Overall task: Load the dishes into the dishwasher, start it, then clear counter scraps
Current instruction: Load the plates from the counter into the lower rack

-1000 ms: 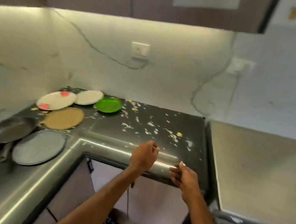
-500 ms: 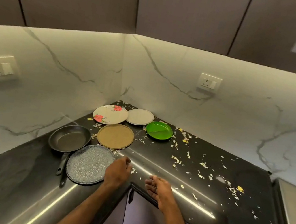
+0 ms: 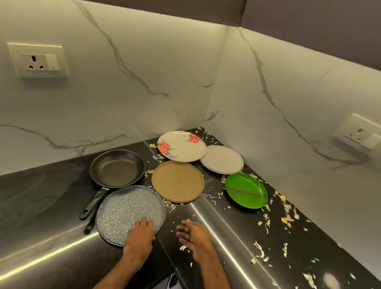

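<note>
Left grip (image 3: pixel 141 234) moved onto speckled blue plate (image 3: pixel 125 209) near rim, clamped or not can't tell; right grip (image 3: pixel 191 236) released, just right of it over worktop (image 3: pixel 23 230).

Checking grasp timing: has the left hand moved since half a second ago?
Yes. The left hand has shifted left onto the speckled plate, from beside its right rim.

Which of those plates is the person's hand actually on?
The blue speckled plate, nearest the counter's front edge: the left hand rests on its near rim. The brown plate, flowered plate, white plate and green plate lie farther back, untouched.
</note>
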Tool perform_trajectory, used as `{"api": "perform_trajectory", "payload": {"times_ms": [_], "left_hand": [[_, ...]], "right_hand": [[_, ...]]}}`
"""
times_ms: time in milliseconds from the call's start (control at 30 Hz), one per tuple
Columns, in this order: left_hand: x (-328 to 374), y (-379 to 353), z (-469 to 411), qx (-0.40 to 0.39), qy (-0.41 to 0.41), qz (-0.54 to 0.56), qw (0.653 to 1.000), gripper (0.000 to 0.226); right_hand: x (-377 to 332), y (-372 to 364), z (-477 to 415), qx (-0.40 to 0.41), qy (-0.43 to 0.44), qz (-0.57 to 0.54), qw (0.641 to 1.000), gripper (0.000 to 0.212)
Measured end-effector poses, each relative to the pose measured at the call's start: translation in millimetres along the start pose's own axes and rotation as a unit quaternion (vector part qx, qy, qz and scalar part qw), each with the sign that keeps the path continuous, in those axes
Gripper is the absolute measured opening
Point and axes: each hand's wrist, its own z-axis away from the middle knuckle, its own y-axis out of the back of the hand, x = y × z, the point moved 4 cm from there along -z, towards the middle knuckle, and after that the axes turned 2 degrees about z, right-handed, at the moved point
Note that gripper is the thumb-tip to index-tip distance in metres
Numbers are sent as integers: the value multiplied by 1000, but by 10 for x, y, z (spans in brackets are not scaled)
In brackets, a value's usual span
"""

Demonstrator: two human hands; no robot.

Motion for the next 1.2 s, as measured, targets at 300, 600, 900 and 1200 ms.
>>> {"api": "perform_trajectory", "payload": {"times_ms": [300, 600, 900, 1200], "left_hand": [[184, 205, -35, 61, -21, -80, 995, 30], [112, 736, 68, 264, 12, -16, 964, 37], [-8, 1034, -114, 388, 84, 347, 850, 58], [436, 1176, -385, 177, 110, 774, 599, 67]], "right_hand": [[7, -364, -313, -76, -43, -11, 996, 26], [-264, -504, -450, -172, -62, -118, 976, 51], [-552, -351, -490, -126, -15, -249, 960, 44], [-962, -190, -171, -142, 126, -372, 909, 58]]}}
